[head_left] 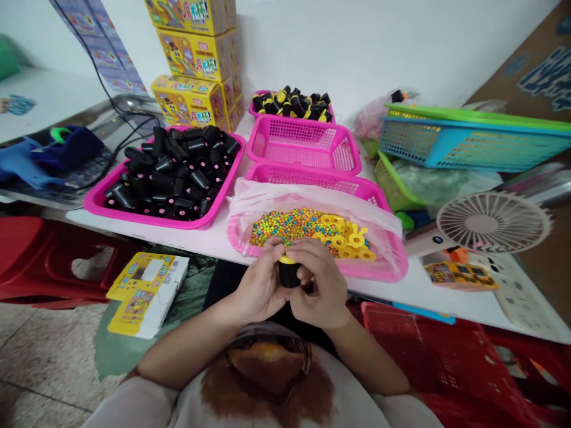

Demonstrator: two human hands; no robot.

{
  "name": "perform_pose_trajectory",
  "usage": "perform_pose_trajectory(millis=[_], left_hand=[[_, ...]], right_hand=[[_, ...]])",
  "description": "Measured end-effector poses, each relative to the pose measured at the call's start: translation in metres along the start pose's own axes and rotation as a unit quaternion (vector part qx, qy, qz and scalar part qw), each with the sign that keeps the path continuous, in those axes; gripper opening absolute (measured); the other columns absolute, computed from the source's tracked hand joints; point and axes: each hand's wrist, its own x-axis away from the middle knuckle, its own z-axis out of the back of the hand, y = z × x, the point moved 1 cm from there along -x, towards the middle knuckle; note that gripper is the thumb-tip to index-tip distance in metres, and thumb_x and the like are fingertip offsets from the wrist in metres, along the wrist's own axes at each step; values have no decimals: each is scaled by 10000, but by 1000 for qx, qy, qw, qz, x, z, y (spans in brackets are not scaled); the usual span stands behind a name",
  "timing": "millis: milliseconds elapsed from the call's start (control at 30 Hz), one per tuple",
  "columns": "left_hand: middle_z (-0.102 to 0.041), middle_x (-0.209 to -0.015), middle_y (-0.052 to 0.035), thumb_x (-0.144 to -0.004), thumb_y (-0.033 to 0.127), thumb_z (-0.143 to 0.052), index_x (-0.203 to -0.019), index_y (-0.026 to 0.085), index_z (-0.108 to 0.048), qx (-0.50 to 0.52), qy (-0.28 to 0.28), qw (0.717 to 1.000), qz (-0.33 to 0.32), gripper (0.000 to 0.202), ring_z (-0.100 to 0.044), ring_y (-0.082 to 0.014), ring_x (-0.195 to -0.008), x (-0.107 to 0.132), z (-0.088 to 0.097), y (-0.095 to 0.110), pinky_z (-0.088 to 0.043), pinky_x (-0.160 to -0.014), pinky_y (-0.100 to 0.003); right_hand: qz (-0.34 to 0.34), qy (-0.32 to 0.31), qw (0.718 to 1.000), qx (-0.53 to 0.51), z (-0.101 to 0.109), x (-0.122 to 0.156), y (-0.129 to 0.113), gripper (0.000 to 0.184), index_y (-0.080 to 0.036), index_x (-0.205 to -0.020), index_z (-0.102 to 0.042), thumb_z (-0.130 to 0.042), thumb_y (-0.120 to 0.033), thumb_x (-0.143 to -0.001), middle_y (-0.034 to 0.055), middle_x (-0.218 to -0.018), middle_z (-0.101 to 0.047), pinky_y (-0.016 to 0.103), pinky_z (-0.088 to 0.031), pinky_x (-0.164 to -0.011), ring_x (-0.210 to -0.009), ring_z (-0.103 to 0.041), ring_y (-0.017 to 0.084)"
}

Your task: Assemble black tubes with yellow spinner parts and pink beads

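Note:
A small black plastic cup (pixel 289 274) with a yellow ring-shaped lid (pixel 288 260) on top stands upright between my hands, just off the table's front edge. My left hand (pixel 261 282) is closed around its left side, thumb and fingertips at the rim. From the right, my right hand (pixel 320 279) grips it too, fingers pressing at the yellow lid. Right behind them lies a pink basket (pixel 397 270) lined with thin plastic, holding many colourful little candy balls (pixel 285 226) and several yellow ring lids (pixel 355 239).
To the left, a pink basket (pixel 89 205) is heaped with black cups (pixel 178 169). Behind are a pink basket (pixel 303 169), finished-looking black-and-yellow cups (pixel 292 104) and stacked yellow boxes (pixel 191 53). A handheld fan (pixel 493 223) and blue basket (pixel 464 145) stand at right; a hot-glue gun (pixel 27 160) lies far left.

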Motion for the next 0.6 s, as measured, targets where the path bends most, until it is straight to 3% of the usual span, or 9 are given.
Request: perform_pose_trajectory(millis=[167, 300, 433, 533, 600], left_hand=[[-581, -730, 34, -860, 427, -783, -983, 219, -478, 4, -21, 998, 60, 389, -612, -142, -585, -4, -2, 4, -381, -423, -166], [-591, -755, 41, -917, 293, -682, -944, 223, -464, 29, 29, 998, 39, 231, -621, -144, -589, -4, -6, -1, -525, -538, -228], [-564, -729, 54, -879, 132, -608, -923, 227, -452, 44, 72, 996, 2, 188, -635, -144, -631, -2, -8, -6, -542, -596, -225], [-565, -708, 34, -942, 317, -679, -899, 215, -484, 10, 23, 1000, -1, 225, -610, -136, -620, -2, -8, -2, -469, -522, -187], [-570, -671, 19, -929, 531, -718, -870, 206, -492, -35, -34, 999, 0, 400, -548, -117, -549, -3, -8, 3, -361, -444, -174]], right_hand=[[-9, -72, 997, 34, 8, -4, 2, 608, -254, -1314, -549, -529, -66, -736, 91, -1201, -687, 517, -563, -1032, -1201, -659, 275], [15, -38, 997, 63, 6, -2, -1, 591, -248, -1264, -571, -515, -73, -703, 60, -1129, -735, 519, -489, -1060, -1180, -658, 282], [17, 11, 996, 92, 5, -2, -3, 558, -268, -1217, -595, -534, -90, -692, 23, -1036, -763, 504, -464, -1009, -1096, -663, 284], [-11, -14, 996, 83, 5, -4, 0, 570, -318, -1246, -597, -568, -89, -724, 6, -1120, -756, 500, -462, -1054, -1173, -632, 286], [-44, 20, 997, 67, 3, -2, 3, 592, -337, -1303, -577, -635, -136, -749, 27, -1230, -704, 509, -474, -1078, -1220, -607, 291]])
